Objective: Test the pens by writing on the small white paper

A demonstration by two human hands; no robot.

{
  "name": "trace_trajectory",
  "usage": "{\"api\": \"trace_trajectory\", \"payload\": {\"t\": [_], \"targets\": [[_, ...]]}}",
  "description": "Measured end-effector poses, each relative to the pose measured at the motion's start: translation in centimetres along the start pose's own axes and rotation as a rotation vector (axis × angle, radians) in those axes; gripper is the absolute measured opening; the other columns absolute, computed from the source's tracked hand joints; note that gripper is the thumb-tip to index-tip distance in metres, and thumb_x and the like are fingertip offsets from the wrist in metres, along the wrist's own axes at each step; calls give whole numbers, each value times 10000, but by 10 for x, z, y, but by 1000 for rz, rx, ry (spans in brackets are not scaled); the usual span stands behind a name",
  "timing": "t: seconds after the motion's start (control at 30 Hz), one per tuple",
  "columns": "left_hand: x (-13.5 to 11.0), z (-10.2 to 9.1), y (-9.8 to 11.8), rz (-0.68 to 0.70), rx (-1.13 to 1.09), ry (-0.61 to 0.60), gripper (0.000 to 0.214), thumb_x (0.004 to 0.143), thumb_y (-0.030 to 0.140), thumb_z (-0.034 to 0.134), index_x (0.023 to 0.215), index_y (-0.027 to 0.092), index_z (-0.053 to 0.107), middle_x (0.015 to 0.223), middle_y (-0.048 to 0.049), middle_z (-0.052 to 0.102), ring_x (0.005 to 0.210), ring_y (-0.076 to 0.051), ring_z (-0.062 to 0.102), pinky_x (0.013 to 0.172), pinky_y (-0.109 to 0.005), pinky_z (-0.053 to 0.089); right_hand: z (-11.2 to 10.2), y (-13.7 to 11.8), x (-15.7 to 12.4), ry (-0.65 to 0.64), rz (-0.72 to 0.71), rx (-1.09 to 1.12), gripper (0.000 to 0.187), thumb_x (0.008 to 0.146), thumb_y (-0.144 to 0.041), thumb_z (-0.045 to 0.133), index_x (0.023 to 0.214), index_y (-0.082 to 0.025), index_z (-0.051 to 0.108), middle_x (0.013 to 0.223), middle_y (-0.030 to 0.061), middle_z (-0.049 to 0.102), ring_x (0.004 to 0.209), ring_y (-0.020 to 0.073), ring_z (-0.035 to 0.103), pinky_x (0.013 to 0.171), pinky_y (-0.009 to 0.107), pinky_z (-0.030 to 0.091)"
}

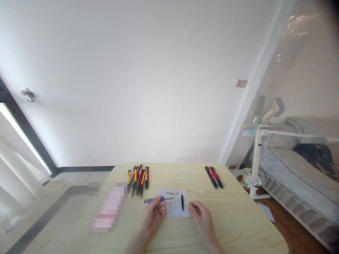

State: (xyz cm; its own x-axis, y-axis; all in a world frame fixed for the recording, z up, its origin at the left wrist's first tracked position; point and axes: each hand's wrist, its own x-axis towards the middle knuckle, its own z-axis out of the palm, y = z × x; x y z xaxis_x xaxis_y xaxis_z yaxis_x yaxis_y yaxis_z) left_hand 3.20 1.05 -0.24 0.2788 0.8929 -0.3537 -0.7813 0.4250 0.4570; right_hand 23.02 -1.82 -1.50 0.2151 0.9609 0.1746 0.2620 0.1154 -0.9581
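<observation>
My left hand (155, 213) pinches a blue pen barrel (148, 201) between thumb and fingers, and a thin refill (169, 198) points out of it to the right. Under that tip lies a sheet of white paper (172, 212) with some printing and tiny dark bits on it. A black pen barrel piece (182, 203) rests on the paper's right part. Just right of the paper, my right hand (200, 213) has thumb and forefinger pressed together. Something tiny may show at those fingertips, too small to name.
Several red, yellow and black pens (137, 180) lie in a bunch at the table's back left. A smaller group of red and black pens (214, 177) lies at the back right. A pink blurred item (109, 210) is at the wooden table's (238, 218) left edge.
</observation>
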Motion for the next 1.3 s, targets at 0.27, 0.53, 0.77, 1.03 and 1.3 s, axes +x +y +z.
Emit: {"api": "trace_trajectory", "payload": {"t": [0.27, 0.53, 0.77, 1.03, 1.3], "targets": [[0, 0, 3, 11, -76, -59, 248, 839, 257, 518, 647, 107, 563, 531, -2, 579, 450, -65, 536, 482, -190, 442, 0, -3, -1, 29, -13, 1, 340, 723, -464, 561, 704, -138, 656, 572, 26, 593, 529, 158, 507, 493, 233, 382], [-1, 1, 7, 44, -158, -116, 266, 828, 303, 532, 620, 138, 513, 514, 51, 470, 433, -39, 461, 453, -167, 396, -1, -5, -1, 26, -56, -29, 322, 737, -437, 546, 698, -138, 659, 595, 40, 612, 544, 164, 518, 500, 236, 391], [1, -3, 3, 54, -105, -77, 103, 797, 191, 581, 714, 137, 550, 613, 23, 568, 461, -48, 505, 455, -176, 416, -1, -5, -1, 39, -55, -23, 335, 721, -456, 556, 671, -141, 658, 563, 29, 591, 522, 156, 502, 484, 232, 383], [0, -3, 0, 37, -51, -55, 18, 789, 115, 574, 801, 122, 587, 615, 0, 592, 475, -58, 540, 476, -177, 444, -1, -4, 0, 41, -50, -32, 324, 721, -442, 560, 677, -136, 658, 575, 34, 594, 528, 157, 501, 485, 235, 380], [-1, -3, 2, -3, -74, -69, 54, 788, 87, 562, 809, 125, 594, 620, 1, 595, 499, -61, 560, 497, -180, 460, -1, -6, -1, 34, -65, -56, 309, 734, -429, 549, 670, -146, 653, 574, 28, 597, 528, 156, 506, 486, 234, 378]]}}
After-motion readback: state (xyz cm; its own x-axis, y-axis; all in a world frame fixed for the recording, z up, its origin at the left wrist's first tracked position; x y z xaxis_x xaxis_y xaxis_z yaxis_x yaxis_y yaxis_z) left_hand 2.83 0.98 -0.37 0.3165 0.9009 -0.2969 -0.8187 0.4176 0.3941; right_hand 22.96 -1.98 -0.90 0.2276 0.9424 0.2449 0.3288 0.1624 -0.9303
